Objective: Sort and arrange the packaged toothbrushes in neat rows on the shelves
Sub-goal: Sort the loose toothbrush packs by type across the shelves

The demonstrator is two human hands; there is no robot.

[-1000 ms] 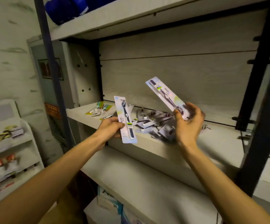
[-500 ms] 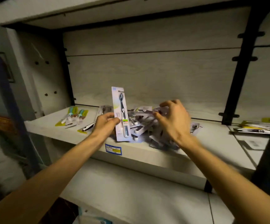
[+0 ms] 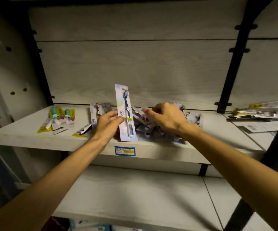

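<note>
left fingers (image 3: 116, 116) pinch an upright toothbrush pack (image 3: 125, 112) over the pale shelf (image 3: 26, 130); right fingers' (image 3: 149, 111) state unclear.

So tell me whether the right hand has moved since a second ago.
Yes. The right hand dropped from above the shelf onto the toothbrush pile.

Left grip (image 3: 109, 121) pinching; right grip (image 3: 166, 115) curled, seemingly grasping.

Dim light falls on pale wood-grain shelves (image 3: 35, 135) with a matching back panel (image 3: 135, 67) framed by black metal uprights (image 3: 233, 67).
</note>
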